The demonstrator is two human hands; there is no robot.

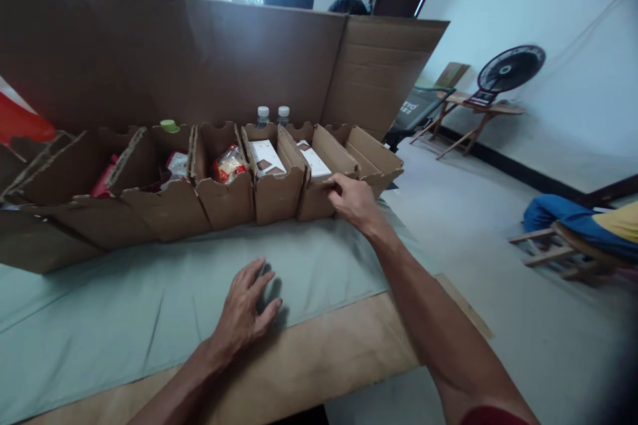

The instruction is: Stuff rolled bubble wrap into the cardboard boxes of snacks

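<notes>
My right hand (353, 198) pinches the front rim of a cardboard bin (321, 202) near the right end of a row. A white box (314, 159) sits inside that bin. Over the green cloth (164, 299), my left hand (249, 302) is open with its fingers apart, holding nothing. To the left of the gripped bin, another cardboard bin (276, 199) contains a white box with dark shapes (268, 158). Farther left stands a bin with a clear and red packet (230, 164). The rightmost bin (376, 153) is partly hidden behind its neighbour.
Two white-capped bottles (263, 116) and a green cap (169, 126) show behind the row. A tall cardboard panel (174, 60) rises at the back. Bare wood (349, 339) forms the table's front edge. On the right are a fan (511, 70) and a seated person (558, 216).
</notes>
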